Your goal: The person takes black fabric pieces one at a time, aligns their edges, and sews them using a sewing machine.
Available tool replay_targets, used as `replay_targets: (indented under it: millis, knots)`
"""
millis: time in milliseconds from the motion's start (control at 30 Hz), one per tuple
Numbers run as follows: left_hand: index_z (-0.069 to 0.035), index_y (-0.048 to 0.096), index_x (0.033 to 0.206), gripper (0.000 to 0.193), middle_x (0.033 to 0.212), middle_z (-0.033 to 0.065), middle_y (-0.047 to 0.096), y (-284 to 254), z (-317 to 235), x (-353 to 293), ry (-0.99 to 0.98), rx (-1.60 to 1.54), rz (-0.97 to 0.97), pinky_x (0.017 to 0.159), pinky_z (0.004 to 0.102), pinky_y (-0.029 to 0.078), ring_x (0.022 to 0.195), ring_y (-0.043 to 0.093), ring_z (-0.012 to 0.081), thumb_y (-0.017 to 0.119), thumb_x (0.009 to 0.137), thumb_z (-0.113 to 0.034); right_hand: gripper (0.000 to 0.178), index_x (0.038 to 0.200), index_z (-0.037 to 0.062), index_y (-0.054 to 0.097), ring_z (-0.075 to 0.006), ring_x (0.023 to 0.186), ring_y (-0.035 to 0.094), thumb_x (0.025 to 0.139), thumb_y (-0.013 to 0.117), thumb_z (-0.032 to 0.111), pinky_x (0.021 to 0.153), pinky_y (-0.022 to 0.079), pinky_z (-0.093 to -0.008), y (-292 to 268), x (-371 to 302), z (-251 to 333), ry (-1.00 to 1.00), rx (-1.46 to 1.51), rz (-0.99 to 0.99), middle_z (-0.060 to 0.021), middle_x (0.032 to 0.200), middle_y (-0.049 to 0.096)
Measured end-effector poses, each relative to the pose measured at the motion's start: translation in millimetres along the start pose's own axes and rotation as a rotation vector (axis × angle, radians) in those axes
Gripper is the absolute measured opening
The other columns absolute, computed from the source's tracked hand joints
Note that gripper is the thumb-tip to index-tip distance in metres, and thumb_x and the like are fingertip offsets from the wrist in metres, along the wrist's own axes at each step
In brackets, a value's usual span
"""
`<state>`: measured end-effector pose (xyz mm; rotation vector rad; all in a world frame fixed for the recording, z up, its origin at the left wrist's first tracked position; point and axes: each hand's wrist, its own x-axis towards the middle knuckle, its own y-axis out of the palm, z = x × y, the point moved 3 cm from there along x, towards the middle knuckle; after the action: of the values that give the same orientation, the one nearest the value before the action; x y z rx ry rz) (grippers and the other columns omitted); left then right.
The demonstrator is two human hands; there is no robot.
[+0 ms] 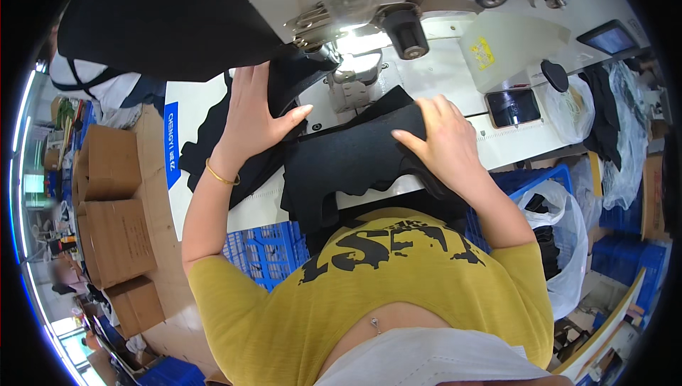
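Here the black fabric piece lies on the white surface in front of the sewing machine, its near edge hanging over toward the person. The right hand presses on its right end, fingers curled over the top edge in a closed grip on the cloth. The left hand lies flat and released on fabric at the left, beside the needle area. One phone lies farther right; three cardboard boxes stand at the left.
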<state>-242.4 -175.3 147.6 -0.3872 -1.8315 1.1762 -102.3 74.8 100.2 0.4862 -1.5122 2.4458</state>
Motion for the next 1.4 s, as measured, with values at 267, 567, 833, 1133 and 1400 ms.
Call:
replay_targets:
  millis: [267, 567, 833, 1133, 1400]
  knots:
    - [0.001, 0.039, 0.143, 0.091, 0.138, 0.0227, 0.047, -29.0, -12.1, 1.1, -0.079, 0.202, 0.063, 0.099, 0.0447, 0.042, 0.118, 0.051, 0.0389, 0.083, 0.070, -0.032, 0.065, 0.112, -0.0053, 0.060, -0.0304, 0.103, 0.056, 0.072, 0.082, 0.041, 0.082, 0.052, -0.0397, 10.7, -8.9, -11.7, 0.136, -0.182, 0.159, -0.0140, 0.105, 0.054]
    - [-0.009, 0.034, 0.151, 0.105, 0.152, 0.0250, 0.032, 9.1, 72.1, -135.6, -0.347, 0.220, 0.461, 0.115, 0.0560, 0.024, 0.141, 0.029, 0.0435, 0.085, 0.066, -0.043, 0.045, 0.108, -0.0020, 0.055, -0.0335, 0.105, 0.060, 0.077, 0.081, 0.017, 0.083, 0.050, -0.0401, 2.3, -17.0, -7.4, -0.056, -0.040, -0.150, -0.0185, 0.113, 0.061]
    - [-0.004, 0.060, 0.129, 0.047, 0.131, 0.0154, 0.060, -30.7, -18.3, -24.4, -0.005, -0.207, 0.039, 0.102, 0.0375, 0.044, 0.123, 0.056, 0.0316, 0.072, 0.085, -0.011, 0.024, 0.106, 0.0007, 0.062, -0.0261, 0.075, 0.069, 0.085, 0.073, 0.005, 0.068, 0.053, -0.0308, -41.9, 12.5, 39.4, -0.252, 0.632, -0.033, -0.0138, 0.089, 0.070]
    - [0.003, 0.070, 0.102, 0.019, 0.090, 0.0005, 0.070, -0.8, -30.3, 36.2, -0.521, -0.790, 0.361, 0.075, 0.0220, 0.049, 0.079, 0.061, 0.0069, 0.071, 0.087, -0.009, 0.026, 0.096, 0.0005, 0.062, -0.0083, 0.050, 0.061, 0.101, 0.051, 0.024, 0.042, 0.044, -0.0190, 5.7, 38.3, 51.5, 0.372, 1.178, 0.442, -0.0079, 0.075, 0.071]
    - [0.000, 0.074, 0.096, 0.021, 0.091, 0.0055, 0.071, 21.4, -11.8, 46.3, -0.676, -1.106, 0.261, 0.081, 0.0235, 0.048, 0.086, 0.064, 0.0116, 0.077, 0.081, -0.015, 0.024, 0.097, 0.0000, 0.062, -0.0087, 0.049, 0.060, 0.102, 0.051, 0.022, 0.042, 0.044, -0.0199, 19.9, 43.9, 44.7, 0.376, 1.361, 0.353, -0.0096, 0.075, 0.071]
